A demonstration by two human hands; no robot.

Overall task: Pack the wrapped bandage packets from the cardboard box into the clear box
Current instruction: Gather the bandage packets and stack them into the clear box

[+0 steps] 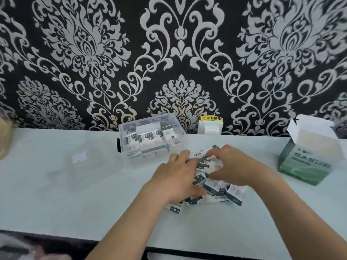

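A heap of white and dark green wrapped bandage packets [221, 190] lies on the pale table in front of me. My left hand [176, 177] lies on the heap's left side, fingers spread over the packets. My right hand [232, 164] lies on the right side, its fingers curled round several packets at the top of the heap. Just beyond the heap stands the clear box [152, 136], lidless, with several packets inside. At the right stands the green cardboard box [308, 162], its white flaps open.
A clear lid [82, 166] lies flat on the table to the left. A small white block with a yellow label [211, 125] stands against the patterned wall. The table's front edge [75, 237] runs close below my forearms.
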